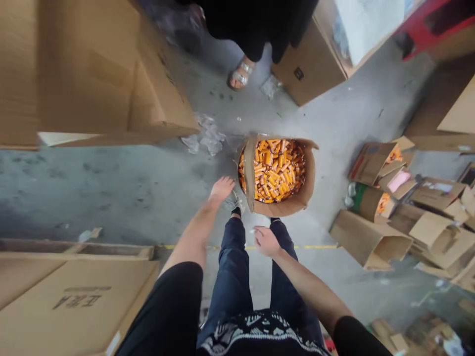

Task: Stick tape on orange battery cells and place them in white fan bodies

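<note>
On the floor before my feet stands an open cardboard box (309, 184) full of small orange-and-white cylindrical pieces (280, 170). Just off the box's left side is my left hand (222, 188), its fingers stretched out and holding nothing I can see. My right hand (265, 241) hangs over my legs, below the box's near edge, with its fingers curled in. A small pale spot shows at those fingertips, too small to name. Neither hand touches the box.
Large cartons (89, 74) fill the upper left; another carton (67, 306) lies at lower left beside a wooden pallet (111, 249). Clear plastic scraps (208, 136) litter the floor. Several smaller boxes (371, 240) crowd the right. A person in black (260, 22) stands ahead near an open carton (309, 64).
</note>
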Demonstrator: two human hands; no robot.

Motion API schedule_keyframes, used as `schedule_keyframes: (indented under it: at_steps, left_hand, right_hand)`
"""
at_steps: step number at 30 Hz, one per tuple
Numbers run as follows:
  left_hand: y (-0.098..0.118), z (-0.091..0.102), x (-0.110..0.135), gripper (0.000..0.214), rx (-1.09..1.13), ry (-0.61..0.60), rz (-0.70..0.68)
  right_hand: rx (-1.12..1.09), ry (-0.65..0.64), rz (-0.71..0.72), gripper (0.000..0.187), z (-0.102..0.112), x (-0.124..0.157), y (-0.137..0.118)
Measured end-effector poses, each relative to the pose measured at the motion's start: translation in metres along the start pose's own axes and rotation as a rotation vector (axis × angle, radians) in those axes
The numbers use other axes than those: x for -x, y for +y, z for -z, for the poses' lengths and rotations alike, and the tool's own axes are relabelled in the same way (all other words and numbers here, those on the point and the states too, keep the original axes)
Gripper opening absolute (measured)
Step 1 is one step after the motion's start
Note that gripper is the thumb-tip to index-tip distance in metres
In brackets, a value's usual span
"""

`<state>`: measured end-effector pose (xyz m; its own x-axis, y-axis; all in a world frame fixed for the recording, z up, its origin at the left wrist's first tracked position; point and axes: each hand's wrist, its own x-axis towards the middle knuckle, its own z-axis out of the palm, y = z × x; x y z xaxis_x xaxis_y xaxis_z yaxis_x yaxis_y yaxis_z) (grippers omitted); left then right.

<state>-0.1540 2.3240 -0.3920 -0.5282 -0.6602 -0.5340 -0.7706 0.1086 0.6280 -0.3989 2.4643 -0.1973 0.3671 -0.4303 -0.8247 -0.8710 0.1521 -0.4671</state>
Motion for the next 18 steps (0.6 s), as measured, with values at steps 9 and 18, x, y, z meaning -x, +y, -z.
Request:
schedule_keyframes:
  at_steps: [9,18]
  left_hand:
    - [-0.048,0.032,-0.079,0.045,-0.314,-0.159,-0.314]
    - [-0.074,0.074,-0.137,0.036,-0.480,-0.526,-0.745]
  right_hand:
    - [-0.263,0.353,-0.341,0.061,0.007,-0.226,-0.066]
    - [-0.431,0.306,-0.584,0.030,0.038,-0.279,-0.091]
